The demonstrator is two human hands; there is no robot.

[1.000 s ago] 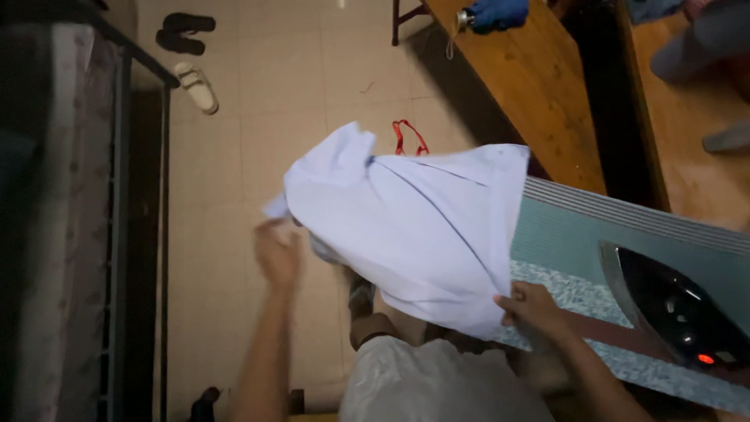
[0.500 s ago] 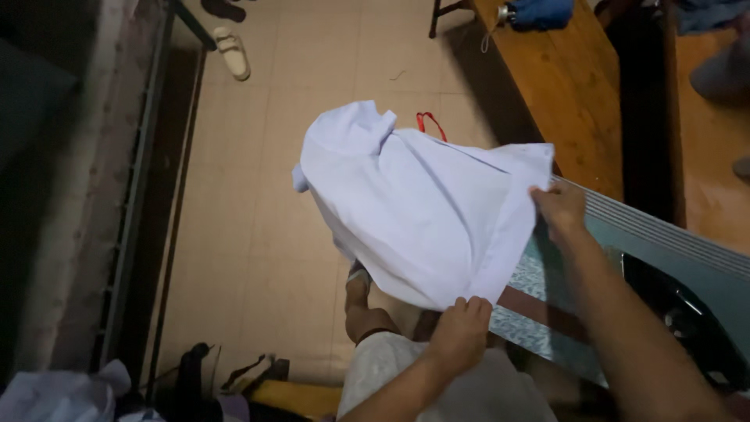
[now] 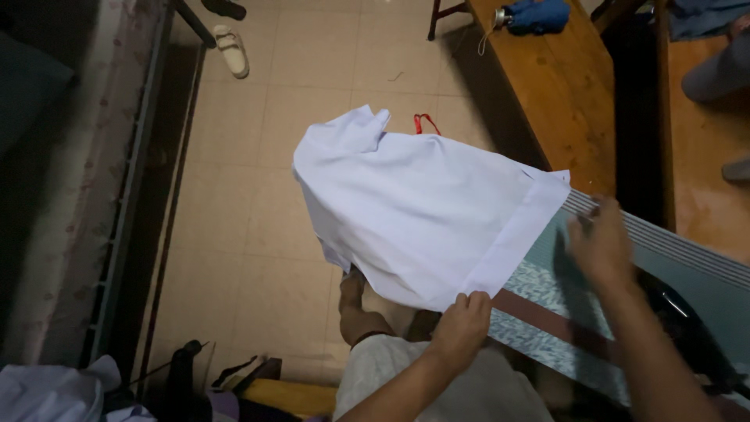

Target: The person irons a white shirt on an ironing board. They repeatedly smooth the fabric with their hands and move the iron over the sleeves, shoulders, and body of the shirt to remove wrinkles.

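Here a white shirt [image 3: 414,207] is spread across the middle of the frame, its lower hem lying over the near end of the patterned ironing counter [image 3: 547,293] while the collar end hangs out past the counter's edge, above the tiled floor [image 3: 258,195]. The left hand [image 3: 462,324], low and just right of centre, has its fingers closed on the shirt's bottom corner at the counter's near edge. The right hand [image 3: 601,242], blurred at the right, hovers over the counter just beside the shirt's other hem corner; whether its fingers are open or closed cannot be told, and it does not appear to hold the cloth. A dark iron [image 3: 687,328] rests on the counter at the lower right, close under the right forearm. Beyond the counter, a wooden bench [image 3: 547,86] runs to the upper right with a blue bundle [image 3: 535,14] on it. A red strap [image 3: 426,123] lies on the floor just behind the shirt, and a pale sandal [image 3: 233,51] sits at the upper left beside a metal bed frame [image 3: 133,203] along the left edge. Open floor lies between the bed and the shirt; more cloth [image 3: 55,391] is heaped at the lower left.
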